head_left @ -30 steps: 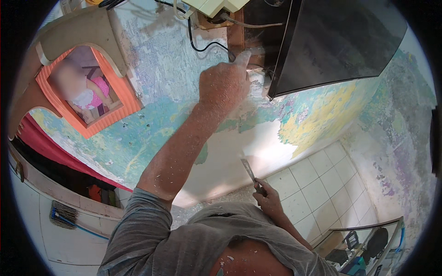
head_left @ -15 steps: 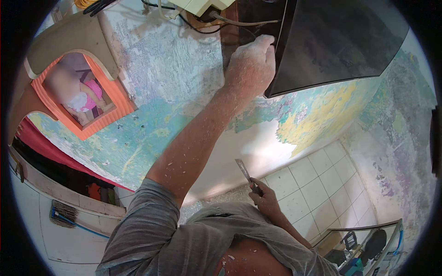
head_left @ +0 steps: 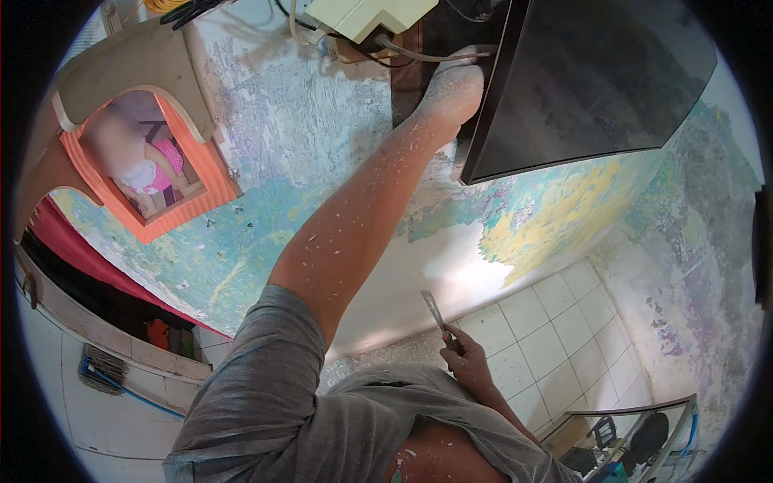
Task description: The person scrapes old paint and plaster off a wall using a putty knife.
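My left hand (head_left: 456,92), white with dust, reaches up to the left edge of a black flat-screen television (head_left: 596,92). Its fingers are hidden at the back of the screen, so I cannot see whether they grip anything. A grey cable (head_left: 427,56) runs just above that hand toward the television. Lower down, by my waist, my right hand (head_left: 469,362) is closed round the handle of a scraper (head_left: 432,308), whose flat metal blade points up and away from me. Paint flakes speckle my left forearm.
Behind is a wall (head_left: 290,145) with peeling blue, green and yellow paint. An orange-framed photo (head_left: 193,205) hangs on the left; a cream box (head_left: 366,16) with cables sits above. White floor tiles (head_left: 543,346), a brush (head_left: 103,372) and a mirror (head_left: 636,439) lie lower.
My left hand has moved farther up along the television's edge, its fingers going out of sight behind it. The right hand still holds the scraper, slightly lower in view.
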A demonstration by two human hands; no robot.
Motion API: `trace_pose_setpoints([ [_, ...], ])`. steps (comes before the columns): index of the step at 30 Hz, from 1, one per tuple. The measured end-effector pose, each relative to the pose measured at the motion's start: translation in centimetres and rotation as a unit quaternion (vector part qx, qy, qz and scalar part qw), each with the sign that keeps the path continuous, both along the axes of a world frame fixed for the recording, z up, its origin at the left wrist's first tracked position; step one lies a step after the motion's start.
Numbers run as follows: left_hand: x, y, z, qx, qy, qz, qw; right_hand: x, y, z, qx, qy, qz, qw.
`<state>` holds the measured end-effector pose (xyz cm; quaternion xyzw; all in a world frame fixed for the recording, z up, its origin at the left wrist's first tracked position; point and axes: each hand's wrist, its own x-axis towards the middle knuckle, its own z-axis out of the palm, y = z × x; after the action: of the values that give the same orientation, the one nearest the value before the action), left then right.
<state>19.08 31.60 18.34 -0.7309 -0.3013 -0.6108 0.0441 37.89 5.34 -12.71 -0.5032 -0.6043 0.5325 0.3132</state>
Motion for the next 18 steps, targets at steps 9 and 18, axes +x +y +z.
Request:
trace_pose_setpoints([
  [9, 1.1, -3.8, -1.2, -0.417, -0.229, -0.322, 0.819, 0.0, 0.0, 0.8, 0.008, 0.039, -0.015, 0.999],
  [18, -0.2, -12.3, -2.8, -0.404, -0.101, -0.088, 0.905, -2.0, 2.5, 5.8, 0.064, 0.128, -0.046, 0.989],
])
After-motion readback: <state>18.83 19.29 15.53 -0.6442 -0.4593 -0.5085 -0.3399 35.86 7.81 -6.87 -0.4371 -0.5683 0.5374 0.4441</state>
